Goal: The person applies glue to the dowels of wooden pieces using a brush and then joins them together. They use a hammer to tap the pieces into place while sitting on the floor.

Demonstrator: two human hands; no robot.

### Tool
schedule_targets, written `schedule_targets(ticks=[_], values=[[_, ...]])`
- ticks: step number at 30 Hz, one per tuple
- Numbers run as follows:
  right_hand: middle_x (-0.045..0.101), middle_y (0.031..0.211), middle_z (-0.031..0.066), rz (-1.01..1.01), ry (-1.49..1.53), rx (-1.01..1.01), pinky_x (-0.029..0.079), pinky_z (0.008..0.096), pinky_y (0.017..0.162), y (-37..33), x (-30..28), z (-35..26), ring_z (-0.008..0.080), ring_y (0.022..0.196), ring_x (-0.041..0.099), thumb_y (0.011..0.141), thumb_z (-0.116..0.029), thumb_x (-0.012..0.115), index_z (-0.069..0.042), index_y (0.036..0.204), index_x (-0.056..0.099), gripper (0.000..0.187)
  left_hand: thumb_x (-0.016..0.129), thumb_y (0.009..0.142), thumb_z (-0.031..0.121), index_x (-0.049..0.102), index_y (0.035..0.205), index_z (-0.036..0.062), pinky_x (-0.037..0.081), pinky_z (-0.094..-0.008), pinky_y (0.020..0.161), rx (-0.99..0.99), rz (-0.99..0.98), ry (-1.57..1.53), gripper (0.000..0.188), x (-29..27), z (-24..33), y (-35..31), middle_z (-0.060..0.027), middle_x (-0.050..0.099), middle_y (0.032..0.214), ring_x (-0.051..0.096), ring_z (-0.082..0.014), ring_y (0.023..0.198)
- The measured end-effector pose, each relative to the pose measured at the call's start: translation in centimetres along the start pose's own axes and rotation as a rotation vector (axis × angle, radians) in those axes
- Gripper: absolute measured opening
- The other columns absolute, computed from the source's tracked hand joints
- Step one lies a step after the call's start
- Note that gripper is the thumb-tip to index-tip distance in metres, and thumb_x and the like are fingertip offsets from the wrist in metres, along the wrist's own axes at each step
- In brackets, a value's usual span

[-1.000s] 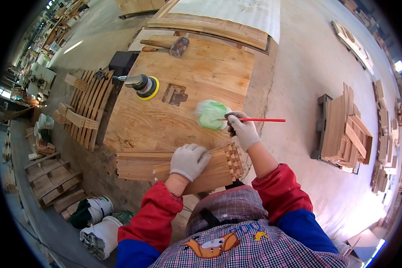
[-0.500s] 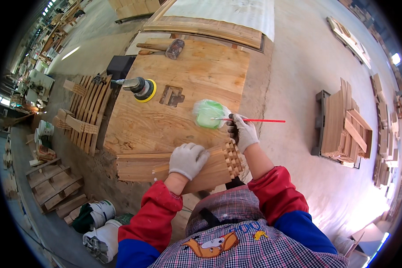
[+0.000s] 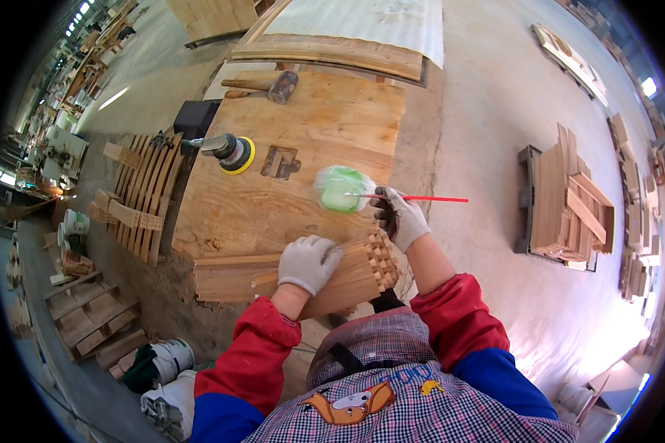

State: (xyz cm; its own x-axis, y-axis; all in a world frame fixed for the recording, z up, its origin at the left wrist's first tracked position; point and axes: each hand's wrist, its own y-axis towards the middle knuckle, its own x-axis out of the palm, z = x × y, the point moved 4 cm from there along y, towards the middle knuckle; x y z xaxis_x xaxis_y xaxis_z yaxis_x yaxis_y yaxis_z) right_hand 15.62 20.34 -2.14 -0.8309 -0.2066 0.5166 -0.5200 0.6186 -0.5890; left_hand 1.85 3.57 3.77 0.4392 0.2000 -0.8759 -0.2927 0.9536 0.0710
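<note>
a red rod is pinched by the white-gloved right hand. brown-wood boards are touched by the half-curled left hand, grip unclear.

One white-gloved left hand and one white-gloved right hand make two. There is one thin red stick, one green container with clear plastic film, one round grey-and-black sander with a yellow rim, one wooden-handled, grey-headed mallet and one broad brown wooden tabletop. The brown notched wooden boards overlap too closely to count.
</note>
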Motion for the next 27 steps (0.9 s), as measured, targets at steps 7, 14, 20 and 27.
schedule_targets(ticks=[7,14,20,27], values=[[0.065,0.087,0.0052,-0.176,0.146,-0.118,0.048,0.0275,0.054,-3.2,-1.6,-1.8,0.0170,0.069,0.063,0.096,-0.021,0.055,-0.008,0.105,0.059,0.017,0.062,0.083,0.032,0.067,0.084,0.0136,0.048,-0.0426,0.073,0.001,0.024,-0.001,0.020,0.6,-0.5,-0.1,-0.0068,0.065,0.085,0.061,-0.0299,0.083],[0.064,0.088,0.0089,-0.006,-0.093,-0.161,0.053,0.0302,0.059,-7.6,-6.4,-0.2,0.0183,0.070,0.064,0.096,-0.021,0.054,-0.003,0.107,0.057,0.021,0.061,0.083,0.029,0.068,0.086,0.0111,0.048,-0.0425,0.074,0.003,-0.005,-0.002,0.020,0.1,-0.2,-0.1,-0.0084,0.066,0.087,0.061,-0.0310,0.085],[0.063,0.085,0.0079,0.115,-0.087,-0.163,0.051,0.0326,0.057,-6.9,-7.5,2.4,0.0197,0.068,0.063,0.095,-0.019,0.055,-0.007,0.104,0.057,0.016,0.061,0.084,0.029,0.068,0.087,0.0099,0.048,-0.0428,0.074,0.008,-0.015,-0.002,0.021,0.1,0.0,0.0,-0.0095,0.066,0.088,0.061,-0.0313,0.084],[0.063,0.085,0.0089,0.139,-0.125,-0.168,0.052,0.0321,0.055,-6.4,-8.0,3.3,0.0195,0.067,0.062,0.095,-0.020,0.055,-0.006,0.103,0.056,0.017,0.061,0.084,0.030,0.068,0.086,0.0086,0.049,-0.0432,0.074,0.019,0.000,0.007,0.022,0.1,-0.1,0.0,-0.0110,0.066,0.087,0.062,-0.0321,0.083]])
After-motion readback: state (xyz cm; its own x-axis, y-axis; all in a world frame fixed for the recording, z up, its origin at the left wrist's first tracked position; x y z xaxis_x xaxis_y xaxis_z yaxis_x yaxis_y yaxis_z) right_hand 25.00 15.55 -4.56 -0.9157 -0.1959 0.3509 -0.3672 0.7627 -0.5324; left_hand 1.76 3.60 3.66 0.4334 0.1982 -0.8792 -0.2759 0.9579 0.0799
